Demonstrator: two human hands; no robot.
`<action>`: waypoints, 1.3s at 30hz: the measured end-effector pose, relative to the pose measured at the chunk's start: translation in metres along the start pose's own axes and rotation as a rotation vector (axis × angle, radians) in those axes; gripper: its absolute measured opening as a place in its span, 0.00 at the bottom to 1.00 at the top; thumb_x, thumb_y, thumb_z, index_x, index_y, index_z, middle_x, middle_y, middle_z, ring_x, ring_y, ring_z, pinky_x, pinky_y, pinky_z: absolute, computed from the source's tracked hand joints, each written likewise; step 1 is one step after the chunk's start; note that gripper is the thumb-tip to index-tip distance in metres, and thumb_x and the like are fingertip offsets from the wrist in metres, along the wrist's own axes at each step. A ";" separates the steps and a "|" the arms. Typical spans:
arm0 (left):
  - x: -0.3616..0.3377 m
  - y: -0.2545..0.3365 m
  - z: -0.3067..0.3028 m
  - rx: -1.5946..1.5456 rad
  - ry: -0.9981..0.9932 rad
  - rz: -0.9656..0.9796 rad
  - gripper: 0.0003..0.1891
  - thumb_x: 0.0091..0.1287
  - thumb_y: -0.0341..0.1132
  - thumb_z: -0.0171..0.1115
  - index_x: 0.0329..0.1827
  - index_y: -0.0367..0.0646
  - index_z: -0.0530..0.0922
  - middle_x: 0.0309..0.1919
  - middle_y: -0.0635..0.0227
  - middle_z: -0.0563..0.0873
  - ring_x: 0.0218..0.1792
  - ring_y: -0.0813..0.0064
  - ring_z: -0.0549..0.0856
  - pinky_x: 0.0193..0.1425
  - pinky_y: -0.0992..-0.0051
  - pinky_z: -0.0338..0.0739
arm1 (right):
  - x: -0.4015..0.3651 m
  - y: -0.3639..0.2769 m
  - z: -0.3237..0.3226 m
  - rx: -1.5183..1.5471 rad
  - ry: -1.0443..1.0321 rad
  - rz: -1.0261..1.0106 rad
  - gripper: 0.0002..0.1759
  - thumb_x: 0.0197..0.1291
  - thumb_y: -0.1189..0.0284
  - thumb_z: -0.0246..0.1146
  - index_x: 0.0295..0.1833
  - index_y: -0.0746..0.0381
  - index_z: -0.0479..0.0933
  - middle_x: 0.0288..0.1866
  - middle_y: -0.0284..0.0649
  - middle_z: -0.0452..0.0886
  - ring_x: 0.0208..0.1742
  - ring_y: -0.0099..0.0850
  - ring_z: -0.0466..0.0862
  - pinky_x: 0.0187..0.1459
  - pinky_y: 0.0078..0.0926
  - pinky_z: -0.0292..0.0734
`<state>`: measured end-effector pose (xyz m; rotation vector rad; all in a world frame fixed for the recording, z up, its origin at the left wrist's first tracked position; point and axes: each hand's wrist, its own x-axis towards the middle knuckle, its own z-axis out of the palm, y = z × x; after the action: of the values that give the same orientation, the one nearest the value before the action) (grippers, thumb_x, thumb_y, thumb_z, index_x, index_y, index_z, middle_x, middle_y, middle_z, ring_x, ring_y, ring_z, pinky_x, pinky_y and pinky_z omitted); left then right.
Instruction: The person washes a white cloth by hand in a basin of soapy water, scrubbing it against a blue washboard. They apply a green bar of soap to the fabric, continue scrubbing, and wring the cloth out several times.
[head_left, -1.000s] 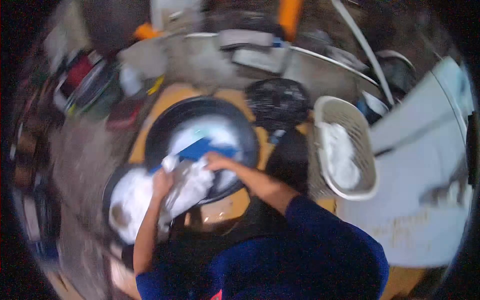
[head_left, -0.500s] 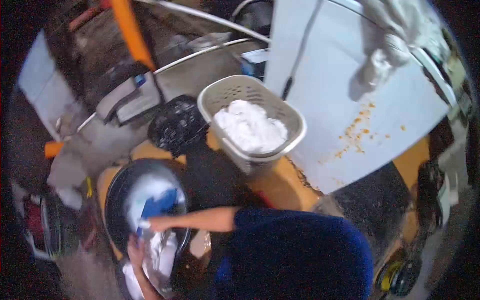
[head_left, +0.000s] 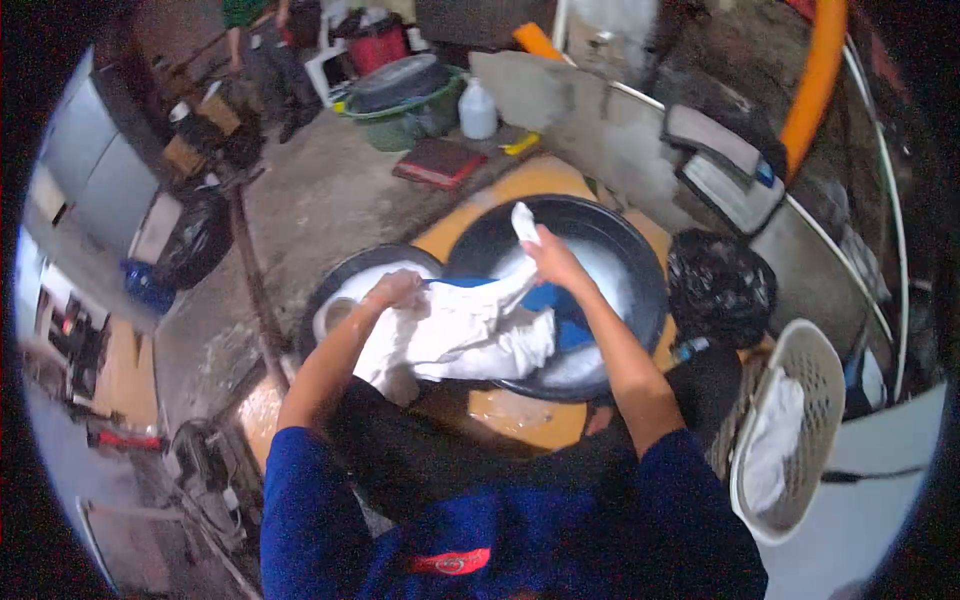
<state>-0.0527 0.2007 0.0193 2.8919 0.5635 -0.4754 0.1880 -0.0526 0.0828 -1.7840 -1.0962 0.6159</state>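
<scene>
A wet white garment [head_left: 445, 325] is stretched between my hands, its lower part hanging over two basins. My left hand [head_left: 403, 288] is closed on its upper left part. My right hand [head_left: 557, 260] grips a narrow, twisted part, with a white end poking out above the fingers. Below the right hand is a large black basin [head_left: 655, 290] with white suds and a blue object [head_left: 572, 332], partly hidden by the cloth. On the left, a smaller dark basin [head_left: 326, 283] holds whitish suds, and a round pale container [head_left: 336, 314] sits at its near side.
At right, a beige laundry basket [head_left: 822, 400] holds white cloth, near a black plastic bag [head_left: 722, 285]. Beyond the basins are a dark red flat object [head_left: 440, 164], a white jug [head_left: 478, 110] and a green tub [head_left: 405, 122]. Another person [head_left: 270, 60] is at the back left.
My view has swung left, so basin and basket now appear farther right. My hands, earlier close together at the large basin, are now apart with the white garment held up between them.
</scene>
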 end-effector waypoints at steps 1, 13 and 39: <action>0.004 -0.015 -0.008 0.025 0.115 0.037 0.14 0.50 0.44 0.57 0.35 0.48 0.80 0.36 0.60 0.82 0.38 0.59 0.80 0.41 0.65 0.75 | -0.002 -0.006 -0.002 0.006 -0.025 -0.027 0.20 0.58 0.65 0.54 0.50 0.69 0.63 0.33 0.53 0.76 0.22 0.36 0.79 0.21 0.32 0.73; 0.090 0.015 -0.024 -0.027 0.654 -0.410 0.26 0.47 0.32 0.59 0.52 0.38 0.66 0.45 0.46 0.72 0.49 0.47 0.72 0.50 0.57 0.71 | 0.012 -0.010 0.038 0.165 -0.293 -0.052 0.19 0.58 0.66 0.55 0.51 0.67 0.64 0.35 0.43 0.76 0.24 0.27 0.77 0.19 0.24 0.75; -0.070 0.175 0.029 0.160 0.482 -0.100 0.28 0.52 0.45 0.58 0.49 0.32 0.66 0.49 0.47 0.68 0.51 0.55 0.67 0.53 0.59 0.62 | 0.036 -0.018 0.032 0.100 0.279 -0.237 0.16 0.56 0.66 0.53 0.43 0.69 0.71 0.39 0.60 0.75 0.45 0.54 0.74 0.43 0.43 0.69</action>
<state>-0.0540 0.0100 0.0322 3.1506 0.7669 0.1889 0.1727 -0.0033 0.0862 -1.5695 -1.0439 0.2640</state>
